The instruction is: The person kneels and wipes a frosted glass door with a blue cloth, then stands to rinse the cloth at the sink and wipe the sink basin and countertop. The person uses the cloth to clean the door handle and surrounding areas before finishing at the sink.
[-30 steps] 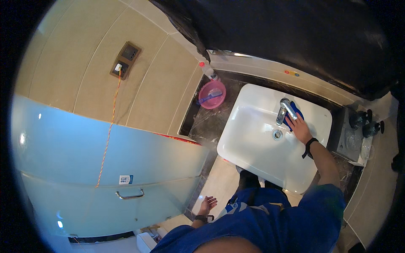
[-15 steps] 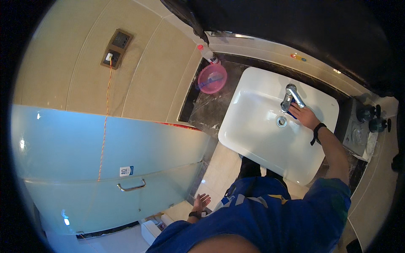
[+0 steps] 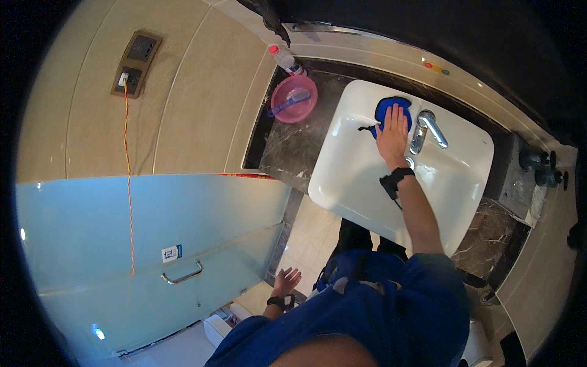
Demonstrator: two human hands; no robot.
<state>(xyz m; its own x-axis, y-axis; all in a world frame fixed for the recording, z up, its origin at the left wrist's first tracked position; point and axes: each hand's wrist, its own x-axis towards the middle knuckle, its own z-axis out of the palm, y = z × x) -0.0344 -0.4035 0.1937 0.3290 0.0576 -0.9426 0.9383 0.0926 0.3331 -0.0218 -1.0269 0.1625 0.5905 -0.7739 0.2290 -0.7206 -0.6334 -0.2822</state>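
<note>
My right hand (image 3: pixel 393 131) lies flat, fingers stretched out, on a blue cleaning pad (image 3: pixel 383 110) with a black edge and a dark loop. Under the palm, the pad rests on the back ledge of the white sink (image 3: pixel 342 177), left of the chrome faucet (image 3: pixel 422 129). The hand covers part of the pad. A black band circles my right wrist. My left hand (image 3: pixel 286 281) hangs at my left side, away from the sink, with its fingers apart and nothing in it. It has a dark band on the wrist too.
On the dark marble counter (image 3: pixel 296 150) left of the sink stand a pink basin (image 3: pixel 304 109) with a blue brush (image 3: pixel 290 104) and a clear bottle (image 3: pixel 282 58) with a red cap. Dark bottles (image 3: pixel 538 168) stand right. A frosted glass door (image 3: pixel 110 244) is on the left.
My right hand has moved left with the blue pad, from beside the faucet over the bowl to the ledge left of it. My left hand stays low at my side.
</note>
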